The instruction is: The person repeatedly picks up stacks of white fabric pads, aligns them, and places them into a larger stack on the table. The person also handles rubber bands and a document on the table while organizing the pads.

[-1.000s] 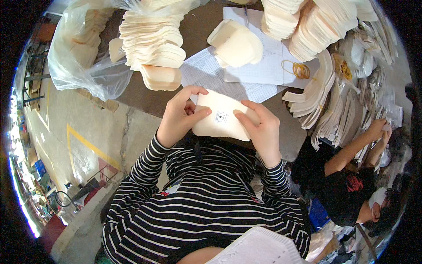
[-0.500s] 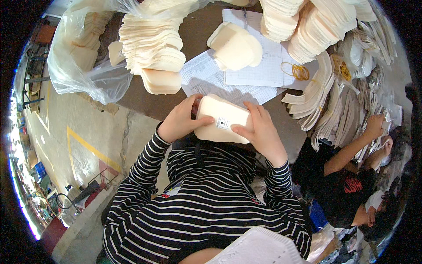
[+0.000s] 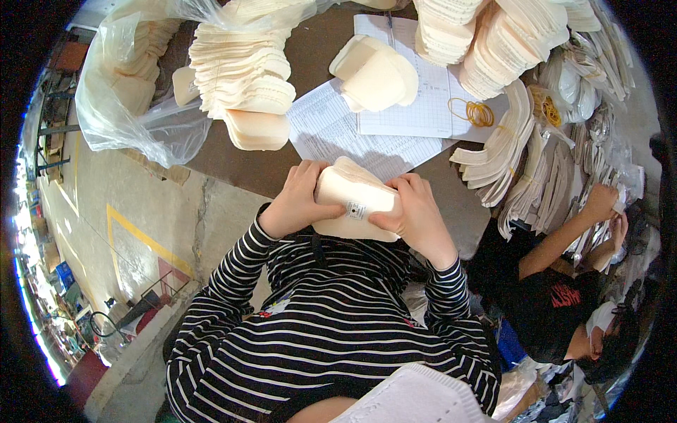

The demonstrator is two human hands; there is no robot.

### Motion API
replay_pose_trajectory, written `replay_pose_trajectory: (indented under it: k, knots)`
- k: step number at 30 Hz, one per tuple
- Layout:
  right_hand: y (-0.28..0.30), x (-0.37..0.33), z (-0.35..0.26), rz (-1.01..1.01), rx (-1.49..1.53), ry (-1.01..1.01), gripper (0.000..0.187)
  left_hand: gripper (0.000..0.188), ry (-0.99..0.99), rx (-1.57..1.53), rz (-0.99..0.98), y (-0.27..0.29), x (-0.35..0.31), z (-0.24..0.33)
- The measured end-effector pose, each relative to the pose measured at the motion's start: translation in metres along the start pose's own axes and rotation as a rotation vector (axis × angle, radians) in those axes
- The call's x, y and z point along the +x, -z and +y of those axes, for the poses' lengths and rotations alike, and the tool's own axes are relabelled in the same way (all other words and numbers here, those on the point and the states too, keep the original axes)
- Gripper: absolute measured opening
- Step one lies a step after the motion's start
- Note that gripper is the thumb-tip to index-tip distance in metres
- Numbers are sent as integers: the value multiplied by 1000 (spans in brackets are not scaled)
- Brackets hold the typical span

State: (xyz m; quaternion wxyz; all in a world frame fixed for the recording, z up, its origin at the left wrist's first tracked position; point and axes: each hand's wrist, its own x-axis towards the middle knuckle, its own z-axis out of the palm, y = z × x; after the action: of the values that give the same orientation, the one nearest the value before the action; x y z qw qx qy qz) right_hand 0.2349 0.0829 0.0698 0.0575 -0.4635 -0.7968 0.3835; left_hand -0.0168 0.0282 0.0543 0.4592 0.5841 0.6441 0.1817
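Thumbs of the left hand (image 3: 293, 202) and right hand (image 3: 423, 218) press 1 cream, round-cornered, soft-looking pad (image 3: 358, 199), both hands gripping its opposite ends, before the black-and-white striped shirt (image 3: 338, 321).

The pad (image 3: 360, 194) in my grip is plain cream, marked with a small black print (image 3: 355, 210). Nearer me than the pad, my sleeves (image 3: 236, 268) are black with thin white stripes. Beyond the pad lie white papers (image 3: 409, 123) — one faintly gridded — on a brown table (image 3: 310, 56). Right of the pad, rubber bands (image 3: 482, 114) show yellow; left of it, a yellow stripe (image 3: 150, 238) crosses grey floor (image 3: 173, 211).
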Motion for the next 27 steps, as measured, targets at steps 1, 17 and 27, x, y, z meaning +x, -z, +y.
replay_pose_trajectory:
  k: [1,17,27]
  knots:
    - [0,-2,-1,-17,36,-10,62,81,-3,-29,-12,0,-3,1]
    - [10,1,-12,259,-38,292,75,108,-535,-321,135,-17,19,-19]
    - [10,14,-18,257,-242,316,71,72,-315,-573,62,-33,31,-27]
